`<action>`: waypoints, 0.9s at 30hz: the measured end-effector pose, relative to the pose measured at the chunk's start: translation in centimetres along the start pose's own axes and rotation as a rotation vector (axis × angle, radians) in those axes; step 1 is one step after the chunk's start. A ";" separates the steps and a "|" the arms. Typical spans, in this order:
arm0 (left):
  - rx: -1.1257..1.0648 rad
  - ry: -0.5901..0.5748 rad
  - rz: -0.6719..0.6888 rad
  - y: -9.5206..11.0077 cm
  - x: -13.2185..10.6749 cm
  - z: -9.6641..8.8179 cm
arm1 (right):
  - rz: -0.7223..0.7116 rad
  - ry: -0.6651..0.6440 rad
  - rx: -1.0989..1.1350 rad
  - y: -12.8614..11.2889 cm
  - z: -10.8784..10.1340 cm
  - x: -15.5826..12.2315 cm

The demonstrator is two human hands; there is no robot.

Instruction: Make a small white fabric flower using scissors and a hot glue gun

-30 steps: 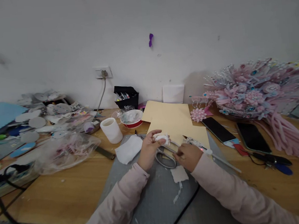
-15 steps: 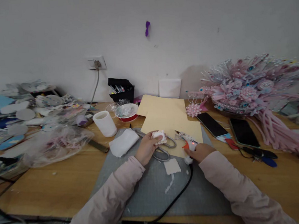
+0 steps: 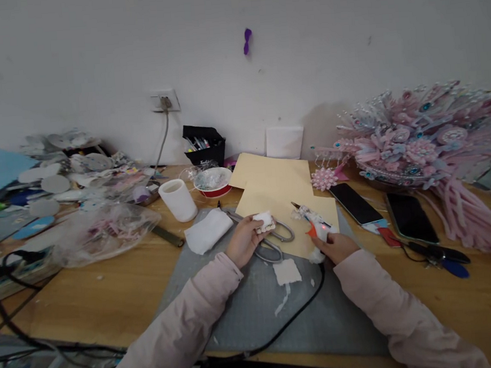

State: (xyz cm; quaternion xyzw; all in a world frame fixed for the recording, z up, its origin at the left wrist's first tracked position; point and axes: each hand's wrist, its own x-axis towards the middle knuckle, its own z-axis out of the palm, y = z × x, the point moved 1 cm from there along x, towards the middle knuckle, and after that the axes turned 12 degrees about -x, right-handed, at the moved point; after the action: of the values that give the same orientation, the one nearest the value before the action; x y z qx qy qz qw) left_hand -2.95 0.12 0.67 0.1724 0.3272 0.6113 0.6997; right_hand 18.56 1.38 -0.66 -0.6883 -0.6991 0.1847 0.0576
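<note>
My left hand (image 3: 244,241) is closed on a small white padded piece (image 3: 263,220), held just above the grey cutting mat (image 3: 247,314). My right hand (image 3: 334,246) grips a white glue gun (image 3: 315,224) with an orange trigger and a lit red lamp; its nozzle points up and left, a short way from the piece. Large grey scissors (image 3: 271,244) lie on the mat between the two hands. A small white scrap (image 3: 287,272) lies in front of them. The gun's black cord (image 3: 290,322) runs down over the mat.
Tan paper sheets (image 3: 277,187) lie behind the hands. A white cup (image 3: 177,200), a red bowl (image 3: 213,182) and a white cloth (image 3: 208,238) sit to the left. Two phones (image 3: 408,218) and a pink beaded ornament (image 3: 421,147) are on the right. Bagged clutter (image 3: 105,232) fills the left side.
My right hand has left the scissors, taken hold of the glue gun and lifted it. The left hand kept the white piece and barely moved.
</note>
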 end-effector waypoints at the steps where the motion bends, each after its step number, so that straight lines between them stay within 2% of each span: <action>1: 0.003 0.010 0.006 0.0 0.0 0.0 | 0.026 -0.010 0.115 -0.1 0.1 0.0; 5: 0.034 0.004 0.042 -0.3 0.0 0.1 | 0.027 -0.067 0.865 -1.1 1.2 -0.4; 7: 0.066 -0.027 0.045 -0.5 0.0 0.1 | 0.015 -0.161 1.171 -2.0 1.8 -0.9; 9: 0.094 -0.048 0.043 -0.7 0.0 0.2 | 0.024 -0.249 1.363 -2.9 2.1 -1.7; 11: 0.104 -0.053 0.050 -0.9 0.0 0.2 | 0.027 -0.293 1.463 -3.6 2.2 -2.6; 14: 0.083 -0.055 0.066 -1.2 0.1 0.2 | -0.060 -0.295 1.431 -4.2 2.3 -3.8; 17: 0.062 -0.029 0.068 -1.3 0.3 0.0 | -0.195 -0.138 1.223 -4.1 2.2 -4.6; 20: 0.035 -0.008 0.045 -1.3 0.4 -0.1 | -0.246 -0.028 1.033 -3.9 2.2 -5.1; 27: 0.028 0.036 0.074 -1.1 0.2 0.2 | -0.304 -0.016 0.873 -3.6 2.2 -5.2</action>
State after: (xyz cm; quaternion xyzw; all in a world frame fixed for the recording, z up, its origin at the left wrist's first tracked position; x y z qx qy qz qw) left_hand -1.99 0.11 0.01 0.1834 0.3415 0.6351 0.6681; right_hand 14.66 -4.13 -0.58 -0.4880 -0.6494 0.4564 0.3631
